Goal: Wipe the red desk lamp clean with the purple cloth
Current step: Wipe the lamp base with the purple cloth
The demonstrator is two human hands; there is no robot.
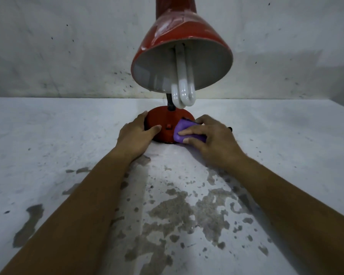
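Left hand (136,133) grips the lamp base (163,126) — right hand (213,137) presses the bunched purple cloth (184,131) against it.

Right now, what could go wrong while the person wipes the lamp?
The bulb sticks out below the shade, right above both hands; lifting one carelessly might knock it. The right hand pushes the cloth against the base; if the left hand lets go, the lamp might slide or tip.
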